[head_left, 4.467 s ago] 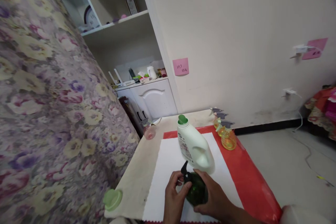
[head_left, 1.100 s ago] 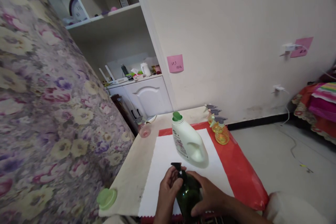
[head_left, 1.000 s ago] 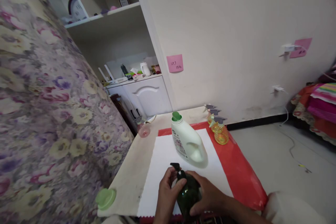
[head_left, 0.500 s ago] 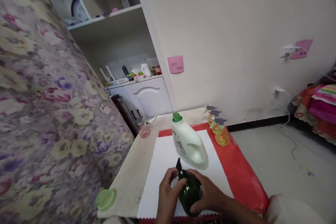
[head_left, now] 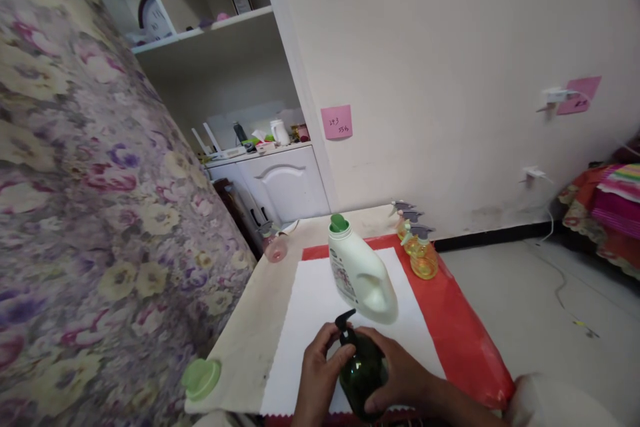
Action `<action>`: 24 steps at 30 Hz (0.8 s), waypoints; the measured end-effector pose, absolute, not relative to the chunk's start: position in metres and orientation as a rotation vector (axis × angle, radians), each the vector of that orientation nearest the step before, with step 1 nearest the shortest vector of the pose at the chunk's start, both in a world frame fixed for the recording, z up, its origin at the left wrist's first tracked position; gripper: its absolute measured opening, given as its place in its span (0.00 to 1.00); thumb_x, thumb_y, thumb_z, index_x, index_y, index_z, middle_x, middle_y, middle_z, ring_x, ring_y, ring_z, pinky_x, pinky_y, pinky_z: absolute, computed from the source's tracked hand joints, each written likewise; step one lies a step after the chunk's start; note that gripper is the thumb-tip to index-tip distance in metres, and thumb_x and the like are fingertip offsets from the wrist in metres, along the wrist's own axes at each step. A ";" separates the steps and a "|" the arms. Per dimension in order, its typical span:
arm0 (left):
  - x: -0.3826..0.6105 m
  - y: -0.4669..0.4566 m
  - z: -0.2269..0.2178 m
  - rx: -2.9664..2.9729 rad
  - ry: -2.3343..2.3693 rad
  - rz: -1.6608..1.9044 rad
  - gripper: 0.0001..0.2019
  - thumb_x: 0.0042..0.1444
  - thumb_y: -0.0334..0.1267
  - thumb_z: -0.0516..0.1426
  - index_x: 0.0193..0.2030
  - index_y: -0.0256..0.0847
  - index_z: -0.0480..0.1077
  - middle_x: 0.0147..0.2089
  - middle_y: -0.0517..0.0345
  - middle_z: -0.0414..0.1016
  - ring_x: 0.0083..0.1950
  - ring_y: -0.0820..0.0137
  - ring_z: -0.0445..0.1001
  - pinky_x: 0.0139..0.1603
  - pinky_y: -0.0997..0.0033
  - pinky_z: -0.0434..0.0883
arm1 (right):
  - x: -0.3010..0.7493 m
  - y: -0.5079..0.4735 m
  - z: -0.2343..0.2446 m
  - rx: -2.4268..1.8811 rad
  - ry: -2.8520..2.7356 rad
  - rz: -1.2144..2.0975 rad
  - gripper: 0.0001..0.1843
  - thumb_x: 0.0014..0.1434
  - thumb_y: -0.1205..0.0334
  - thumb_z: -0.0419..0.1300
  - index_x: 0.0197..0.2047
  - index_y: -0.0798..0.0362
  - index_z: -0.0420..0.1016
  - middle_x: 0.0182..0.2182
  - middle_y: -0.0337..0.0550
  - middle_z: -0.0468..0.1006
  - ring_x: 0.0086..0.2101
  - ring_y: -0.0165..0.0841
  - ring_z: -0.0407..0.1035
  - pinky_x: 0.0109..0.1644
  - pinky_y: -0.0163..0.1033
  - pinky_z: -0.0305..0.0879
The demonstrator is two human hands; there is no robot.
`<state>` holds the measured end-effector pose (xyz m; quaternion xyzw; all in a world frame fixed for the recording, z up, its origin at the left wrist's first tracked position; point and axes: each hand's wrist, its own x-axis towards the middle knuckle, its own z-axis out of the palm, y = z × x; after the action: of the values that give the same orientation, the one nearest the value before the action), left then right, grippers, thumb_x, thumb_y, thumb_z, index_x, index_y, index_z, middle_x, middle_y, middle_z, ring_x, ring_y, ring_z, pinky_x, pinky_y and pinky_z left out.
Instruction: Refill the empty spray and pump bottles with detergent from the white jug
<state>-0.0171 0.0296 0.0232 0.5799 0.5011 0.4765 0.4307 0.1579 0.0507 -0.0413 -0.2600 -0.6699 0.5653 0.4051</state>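
A dark green pump bottle [head_left: 361, 373] with a black pump head [head_left: 345, 320] is between my two hands at the near edge of the table. My left hand [head_left: 320, 365] pinches the collar below the pump head, fingers closed. Wrapped round the right side of the bottle's body is my right hand [head_left: 397, 370]. Just beyond them stands a pale green detergent jug [head_left: 363, 273], its green-lined mouth uncapped. A light green cap [head_left: 201, 379] rests at the table's near left corner.
Several spray bottles with yellow liquid [head_left: 424, 261] stand at the table's far right. A pink spray bottle [head_left: 275, 245] is at the far left. White paper [head_left: 300, 320] lies over a red sheet [head_left: 465, 333]. A floral curtain [head_left: 125, 213] hangs close on the left.
The pump head has turned, so its spout now points to the right instead of upward in view. Both hands keep hold of the bottle. The jug has not moved.
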 end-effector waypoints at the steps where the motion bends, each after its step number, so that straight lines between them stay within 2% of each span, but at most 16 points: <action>1: -0.019 0.030 0.021 1.429 1.226 1.174 0.15 0.47 0.39 0.63 0.43 0.40 0.76 0.44 0.52 0.80 0.51 0.57 0.74 0.53 0.62 0.68 | 0.158 0.051 -0.041 -0.655 -1.694 1.432 0.55 0.27 0.57 0.76 0.60 0.49 0.61 0.57 0.47 0.70 0.55 0.47 0.64 0.60 0.51 0.59; 4: -0.021 0.030 0.015 1.376 1.244 1.218 0.20 0.45 0.38 0.64 0.47 0.40 0.74 0.46 0.51 0.79 0.52 0.57 0.74 0.54 0.62 0.68 | 0.157 0.051 -0.043 -0.706 -1.699 1.421 0.57 0.27 0.57 0.76 0.61 0.49 0.60 0.57 0.48 0.69 0.56 0.49 0.63 0.61 0.53 0.57; 9: -0.018 0.030 0.015 1.475 1.335 1.264 0.12 0.46 0.37 0.64 0.40 0.40 0.75 0.41 0.54 0.79 0.48 0.58 0.74 0.51 0.64 0.69 | 0.158 0.052 -0.046 -0.747 -1.708 1.385 0.55 0.28 0.59 0.76 0.61 0.49 0.60 0.56 0.48 0.70 0.55 0.50 0.64 0.59 0.53 0.58; 14: -0.020 0.032 0.019 1.499 1.199 1.151 0.13 0.49 0.37 0.61 0.43 0.41 0.75 0.44 0.55 0.79 0.50 0.59 0.73 0.53 0.65 0.67 | 0.160 0.054 -0.047 -0.692 -1.706 1.376 0.56 0.27 0.61 0.76 0.61 0.48 0.60 0.56 0.46 0.70 0.55 0.48 0.64 0.60 0.51 0.58; 16: -0.017 0.031 0.019 1.485 1.219 1.182 0.16 0.48 0.36 0.62 0.45 0.42 0.75 0.46 0.55 0.78 0.51 0.59 0.73 0.53 0.66 0.67 | 0.159 0.054 -0.049 -0.715 -1.709 1.360 0.57 0.27 0.61 0.76 0.62 0.48 0.59 0.57 0.47 0.70 0.55 0.48 0.64 0.60 0.52 0.58; 18: -0.013 0.030 0.018 1.466 1.295 1.229 0.16 0.45 0.34 0.63 0.44 0.41 0.74 0.44 0.55 0.79 0.49 0.60 0.74 0.51 0.67 0.68 | 0.158 0.053 -0.050 -0.747 -1.713 1.349 0.57 0.27 0.60 0.76 0.62 0.48 0.59 0.57 0.48 0.69 0.55 0.49 0.64 0.59 0.52 0.58; 21: -0.009 0.028 0.017 1.464 1.350 1.234 0.11 0.46 0.34 0.63 0.39 0.40 0.75 0.38 0.57 0.79 0.44 0.61 0.74 0.47 0.68 0.69 | 0.158 0.053 -0.050 -0.761 -1.707 1.366 0.57 0.27 0.61 0.76 0.61 0.48 0.60 0.56 0.48 0.70 0.55 0.49 0.64 0.59 0.53 0.59; 24: -0.014 0.029 0.017 1.452 1.225 1.177 0.12 0.47 0.36 0.63 0.40 0.41 0.76 0.39 0.57 0.80 0.46 0.60 0.75 0.50 0.67 0.69 | 0.161 0.052 -0.046 -0.682 -1.706 1.441 0.56 0.28 0.60 0.76 0.62 0.49 0.60 0.58 0.48 0.69 0.57 0.50 0.62 0.62 0.54 0.55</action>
<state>-0.0142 0.0294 0.0169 0.5840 0.4928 0.4734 0.4382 0.1614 0.0519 -0.0459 -0.2685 -0.6719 0.5678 0.3926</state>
